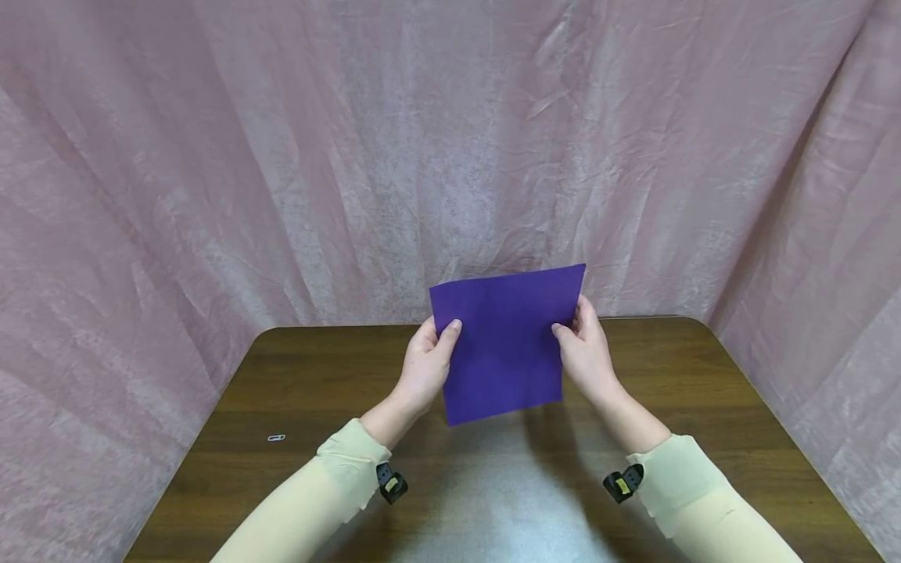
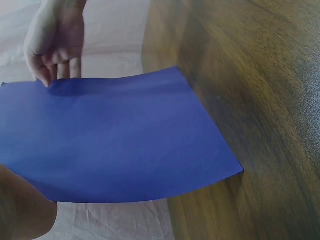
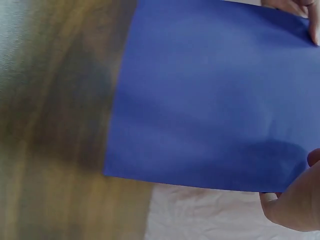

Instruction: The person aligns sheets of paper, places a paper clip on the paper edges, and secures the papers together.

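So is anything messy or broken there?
Nothing broken. The purple paper is flat and untorn, held up by the left hand and right hand. Only a small paper clip lies alone on the table.

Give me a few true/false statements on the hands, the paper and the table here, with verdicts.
1. Both hands hold the purple paper sheet. True: the left hand pinches its left edge, the right hand its right edge.
2. The sheet lies flat on the table. False: it is held up above the wood.
3. A paper clip lies on the table to the left of the arms. True.
4. The sheet is folded in half. False: it is a single open sheet, slightly curved.
5. The backdrop is a green curtain. False: the curtain is pink.
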Demonstrator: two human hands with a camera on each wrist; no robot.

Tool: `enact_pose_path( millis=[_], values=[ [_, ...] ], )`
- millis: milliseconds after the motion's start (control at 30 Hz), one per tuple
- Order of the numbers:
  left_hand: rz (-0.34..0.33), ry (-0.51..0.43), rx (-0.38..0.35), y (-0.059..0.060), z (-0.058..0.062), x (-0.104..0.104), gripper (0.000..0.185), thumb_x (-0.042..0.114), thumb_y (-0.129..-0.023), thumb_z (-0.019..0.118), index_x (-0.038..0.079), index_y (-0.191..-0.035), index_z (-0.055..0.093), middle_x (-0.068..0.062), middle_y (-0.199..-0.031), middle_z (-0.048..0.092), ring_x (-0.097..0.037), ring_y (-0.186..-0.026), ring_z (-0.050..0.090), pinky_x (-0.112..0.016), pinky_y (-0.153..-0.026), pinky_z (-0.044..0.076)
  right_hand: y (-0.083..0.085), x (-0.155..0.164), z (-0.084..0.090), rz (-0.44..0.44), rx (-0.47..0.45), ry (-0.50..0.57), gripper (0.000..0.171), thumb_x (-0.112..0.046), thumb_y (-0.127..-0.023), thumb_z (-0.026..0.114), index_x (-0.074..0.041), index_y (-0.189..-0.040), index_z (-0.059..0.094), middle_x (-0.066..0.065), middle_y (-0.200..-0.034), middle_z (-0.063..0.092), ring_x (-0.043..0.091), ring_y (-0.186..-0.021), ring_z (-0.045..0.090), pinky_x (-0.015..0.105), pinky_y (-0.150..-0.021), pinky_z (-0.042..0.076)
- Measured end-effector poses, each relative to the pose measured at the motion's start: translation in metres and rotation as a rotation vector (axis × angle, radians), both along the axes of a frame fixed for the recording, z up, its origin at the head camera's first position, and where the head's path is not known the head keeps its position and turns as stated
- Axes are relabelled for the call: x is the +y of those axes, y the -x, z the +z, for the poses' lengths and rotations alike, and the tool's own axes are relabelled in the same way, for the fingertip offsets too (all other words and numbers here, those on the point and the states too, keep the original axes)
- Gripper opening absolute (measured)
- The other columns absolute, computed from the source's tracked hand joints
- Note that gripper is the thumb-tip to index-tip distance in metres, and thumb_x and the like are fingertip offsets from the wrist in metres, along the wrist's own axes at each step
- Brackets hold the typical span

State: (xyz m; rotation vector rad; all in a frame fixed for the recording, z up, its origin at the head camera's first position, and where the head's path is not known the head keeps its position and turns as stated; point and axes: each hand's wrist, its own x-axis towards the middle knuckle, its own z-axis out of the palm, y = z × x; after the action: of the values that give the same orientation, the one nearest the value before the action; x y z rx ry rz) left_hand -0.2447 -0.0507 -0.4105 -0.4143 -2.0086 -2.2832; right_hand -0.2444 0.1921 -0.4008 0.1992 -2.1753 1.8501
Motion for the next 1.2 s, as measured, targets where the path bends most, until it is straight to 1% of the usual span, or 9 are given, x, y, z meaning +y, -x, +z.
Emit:
enact_pose_path(
  millis=[133,267,433,567,667,733,833,933,1200],
  values=[
    [-0.008,-0.006,0.005,0.001,-0.001,0.001,0.027,0.023,-0.109,0.052,0.002,-0.125,0.060,-0.020,-0.105,0.070,-0.037,-0.091,0.071,-0.055,-0.079,0.059,0.002,0.000,-0.012,0.002,-0.053,0.039,0.051,0.009,-0.095,0.044,0.004,-0.146,0.039,0.023,-0.137,0.055,0.029,-0.123,0.053,0.032,-0.101,0.043],
    [-0.003,-0.007,0.009,0.001,-0.002,0.002,0.028,0.023,-0.109,0.051,0.001,-0.125,0.060,-0.020,-0.105,0.070,-0.037,-0.091,0.071,-0.054,-0.080,0.059,0.003,0.000,-0.021,-0.032,-0.099,0.037,0.040,0.005,-0.098,0.047,0.006,-0.137,0.050,0.025,-0.129,0.061,0.025,-0.113,0.059,0.031,-0.096,0.047],
    [0.005,-0.005,0.012,0.002,-0.004,0.002,0.028,0.023,-0.109,0.052,0.001,-0.124,0.060,-0.021,-0.105,0.070,-0.038,-0.091,0.071,-0.055,-0.081,0.058,0.005,0.000,-0.030,-0.072,-0.076,0.102,0.029,0.003,-0.100,0.050,0.008,-0.126,0.061,0.020,-0.115,0.066,0.015,-0.100,0.061,0.030,-0.091,0.049],
    [0.013,-0.007,0.027,0.003,-0.003,0.002,0.028,0.022,-0.109,0.052,0.000,-0.123,0.060,-0.019,-0.104,0.070,-0.035,-0.091,0.071,-0.052,-0.081,0.059,0.005,-0.001,-0.034,-0.081,-0.044,0.160,0.029,0.002,-0.101,0.050,0.007,-0.128,0.061,0.015,-0.115,0.066,0.011,-0.100,0.061,0.028,-0.091,0.049],
    [0.024,-0.009,0.036,0.005,-0.001,0.003,0.026,0.022,-0.109,0.053,0.001,-0.122,0.060,-0.017,-0.105,0.071,-0.032,-0.092,0.071,-0.050,-0.082,0.059,0.003,-0.002,-0.034,-0.075,-0.032,0.178,0.031,-0.002,-0.105,0.047,0.004,-0.133,0.059,0.016,-0.121,0.065,0.013,-0.105,0.062,0.030,-0.093,0.051],
    [0.022,-0.016,0.040,0.006,0.000,0.003,0.026,0.022,-0.109,0.052,0.001,-0.121,0.061,-0.018,-0.105,0.071,-0.035,-0.093,0.071,-0.053,-0.083,0.058,0.001,-0.004,-0.034,-0.076,-0.021,0.177,0.032,-0.005,-0.106,0.046,0.003,-0.134,0.059,0.018,-0.124,0.065,0.015,-0.107,0.062,0.033,-0.095,0.051],
    [0.024,-0.031,0.047,0.007,0.003,0.004,0.025,0.020,-0.109,0.052,0.000,-0.121,0.061,-0.021,-0.106,0.071,-0.041,-0.095,0.070,-0.058,-0.085,0.056,-0.002,-0.006,-0.032,-0.088,0.005,0.165,0.030,-0.007,-0.108,0.045,0.003,-0.132,0.060,0.022,-0.123,0.065,0.016,-0.104,0.062,0.037,-0.094,0.051],
    [0.030,-0.041,0.052,0.007,0.005,0.004,0.025,0.019,-0.109,0.051,-0.001,-0.121,0.061,-0.023,-0.107,0.070,-0.045,-0.096,0.069,-0.061,-0.085,0.055,-0.004,-0.008,-0.032,-0.099,0.018,0.161,0.029,-0.007,-0.108,0.044,0.003,-0.130,0.061,0.024,-0.122,0.065,0.016,-0.103,0.061,0.036,-0.092,0.050],
    [0.057,-0.040,0.053,0.010,0.001,0.003,0.026,0.017,-0.109,0.052,-0.002,-0.123,0.060,-0.023,-0.108,0.069,-0.043,-0.095,0.068,-0.060,-0.086,0.055,-0.007,-0.012,-0.037,-0.105,0.000,0.177,0.027,-0.005,-0.107,0.044,0.005,-0.126,0.060,0.019,-0.116,0.065,0.015,-0.101,0.060,0.034,-0.089,0.050]
  ],
)
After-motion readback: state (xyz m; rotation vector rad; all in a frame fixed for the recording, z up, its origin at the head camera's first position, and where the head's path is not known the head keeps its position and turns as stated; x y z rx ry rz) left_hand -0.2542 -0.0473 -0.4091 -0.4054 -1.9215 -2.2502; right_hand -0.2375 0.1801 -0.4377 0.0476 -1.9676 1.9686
